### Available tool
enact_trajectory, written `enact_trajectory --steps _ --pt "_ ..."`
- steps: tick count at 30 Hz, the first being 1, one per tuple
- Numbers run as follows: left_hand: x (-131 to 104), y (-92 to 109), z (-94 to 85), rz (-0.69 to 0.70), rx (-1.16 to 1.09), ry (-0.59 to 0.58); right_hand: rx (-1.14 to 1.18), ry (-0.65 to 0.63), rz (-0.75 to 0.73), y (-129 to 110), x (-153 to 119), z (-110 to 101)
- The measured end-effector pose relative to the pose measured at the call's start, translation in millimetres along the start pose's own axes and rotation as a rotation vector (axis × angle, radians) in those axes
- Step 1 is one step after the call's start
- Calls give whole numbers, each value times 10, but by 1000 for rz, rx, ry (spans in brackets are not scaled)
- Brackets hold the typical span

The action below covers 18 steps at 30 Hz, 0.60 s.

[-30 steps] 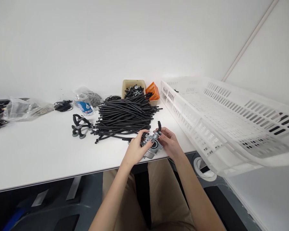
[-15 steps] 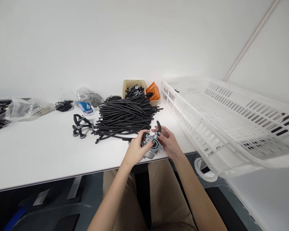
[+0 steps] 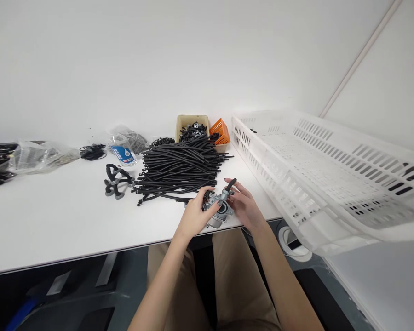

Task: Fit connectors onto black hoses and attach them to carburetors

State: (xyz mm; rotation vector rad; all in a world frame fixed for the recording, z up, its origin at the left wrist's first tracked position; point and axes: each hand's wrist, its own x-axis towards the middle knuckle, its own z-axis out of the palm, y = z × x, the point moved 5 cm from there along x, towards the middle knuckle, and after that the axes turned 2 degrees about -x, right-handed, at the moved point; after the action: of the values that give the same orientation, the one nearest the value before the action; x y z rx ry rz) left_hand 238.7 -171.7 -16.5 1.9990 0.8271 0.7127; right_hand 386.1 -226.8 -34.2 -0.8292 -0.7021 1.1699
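A silver carburetor [image 3: 215,221] rests at the table's front edge, its round bore facing up toward me. My left hand [image 3: 197,212] is closed around its left side, thumb across the body. From its top a cap with a black rubber boot [image 3: 231,184] sticks out, tilted to the upper right. Fingers of my right hand [image 3: 244,207] are curled about this cap and boot; part of the grip is hidden behind them. Just beyond my hands lies a big pile of black hoses [image 3: 179,163].
A white plastic crate [image 3: 272,177] stands at the right, overhanging the table edge. Behind the hoses are a beige bin [image 3: 177,126] of small parts and an orange basket [image 3: 222,131]. Leftward are black elbow pieces [image 3: 114,179], a labelled clear container [image 3: 123,154] and plastic bags [image 3: 37,156].
The black boot has swung from near upright to leaning right. My right hand's fingers have shifted around it, while my left hand keeps its hold on the carburetor.
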Motion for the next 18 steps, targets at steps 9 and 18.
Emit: enact_trajectory --steps 9,18 --pt "-5 5 5 8 -30 5 -55 29 1 -9 -8 19" --pt "-6 7 -1 -1 -10 3 46 30 6 -22 -11 11"
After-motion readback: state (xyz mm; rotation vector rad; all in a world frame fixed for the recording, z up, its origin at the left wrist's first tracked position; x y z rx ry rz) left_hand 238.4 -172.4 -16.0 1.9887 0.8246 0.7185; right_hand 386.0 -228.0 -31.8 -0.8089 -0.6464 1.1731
